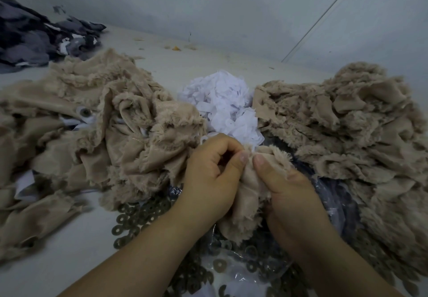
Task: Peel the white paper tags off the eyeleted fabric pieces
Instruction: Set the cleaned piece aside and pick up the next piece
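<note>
Left of my fingers, a heap of fabric pieces [92, 120] half-buries white tags. My left hand [213, 171] and right hand [287, 195] both pinch one beige fabric piece [247, 195]; its tag is hidden. Peeled paper tags [222, 102] pile beyond my fingertips.

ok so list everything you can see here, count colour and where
held fabric piece: one, beige plush, centre, between both hands
left fabric pile: one heap, beige plush, some white tags and an eyelet showing, left of centre
right fabric pile: one heap, beige plush, right side
paper tags: one heap, white, centre rear between the two piles
ring washers: many, dull bronze-grey, near edge, partly on clear plastic
plastic bag: one, clear, bottom centre under the washers
dark fabric: one heap, grey and navy, far left corner
table: one, off-white
left hand: one, fingers pinching the held piece
right hand: one, thumb and fingers gripping the held piece
</note>
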A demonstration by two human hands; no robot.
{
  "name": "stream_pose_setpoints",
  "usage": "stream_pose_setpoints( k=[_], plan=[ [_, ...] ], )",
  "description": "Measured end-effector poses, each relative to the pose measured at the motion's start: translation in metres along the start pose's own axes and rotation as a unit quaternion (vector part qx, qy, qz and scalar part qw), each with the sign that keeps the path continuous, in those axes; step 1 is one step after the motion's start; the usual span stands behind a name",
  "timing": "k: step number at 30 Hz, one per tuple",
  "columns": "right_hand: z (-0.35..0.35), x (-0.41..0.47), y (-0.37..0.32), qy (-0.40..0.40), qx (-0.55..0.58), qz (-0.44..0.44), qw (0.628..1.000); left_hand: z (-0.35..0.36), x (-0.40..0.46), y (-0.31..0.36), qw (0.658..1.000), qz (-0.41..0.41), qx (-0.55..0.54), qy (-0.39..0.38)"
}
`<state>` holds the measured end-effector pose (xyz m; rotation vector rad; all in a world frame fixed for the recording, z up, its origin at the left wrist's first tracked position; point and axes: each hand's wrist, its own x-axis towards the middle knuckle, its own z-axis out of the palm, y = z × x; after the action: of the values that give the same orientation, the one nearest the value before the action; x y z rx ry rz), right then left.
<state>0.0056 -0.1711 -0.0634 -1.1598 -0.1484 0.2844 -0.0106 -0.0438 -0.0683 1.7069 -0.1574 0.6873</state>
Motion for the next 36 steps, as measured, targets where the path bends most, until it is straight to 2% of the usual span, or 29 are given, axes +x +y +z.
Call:
stream_pose_setpoints(
  k=[8,11,15,24,32,36],
  plan=[
    [-0.002,0.0004,0.0058,0.006,-0.034,-0.028,0.999,0.0023,-0.0017,0.0021,0.999,0.0,0.051,0.008],
    [-0.0003,0.0004,0.0046,-0.002,0.003,-0.03,1.0,0.0009,0.0001,0.0022,0.999,-0.025,-0.035,0.01],
    [0.0037,-0.0001,0.0009,-0.028,0.077,0.016,0.996,0.0026,-0.0014,0.0027,0.983,-0.094,-0.158,-0.001],
    [0.0055,-0.0016,-0.0026,-0.058,0.123,0.074,0.988,0.0061,-0.0036,0.001,0.961,-0.116,-0.251,-0.01],
    [0.0058,-0.0012,-0.0037,-0.042,0.118,0.091,0.988,0.0057,-0.0039,-0.0007,0.969,-0.123,-0.212,-0.01],
    [0.0063,-0.0026,-0.0033,-0.04,0.1,0.075,0.991,0.0049,-0.0037,-0.0012,0.981,-0.098,-0.164,-0.016]
  ],
)
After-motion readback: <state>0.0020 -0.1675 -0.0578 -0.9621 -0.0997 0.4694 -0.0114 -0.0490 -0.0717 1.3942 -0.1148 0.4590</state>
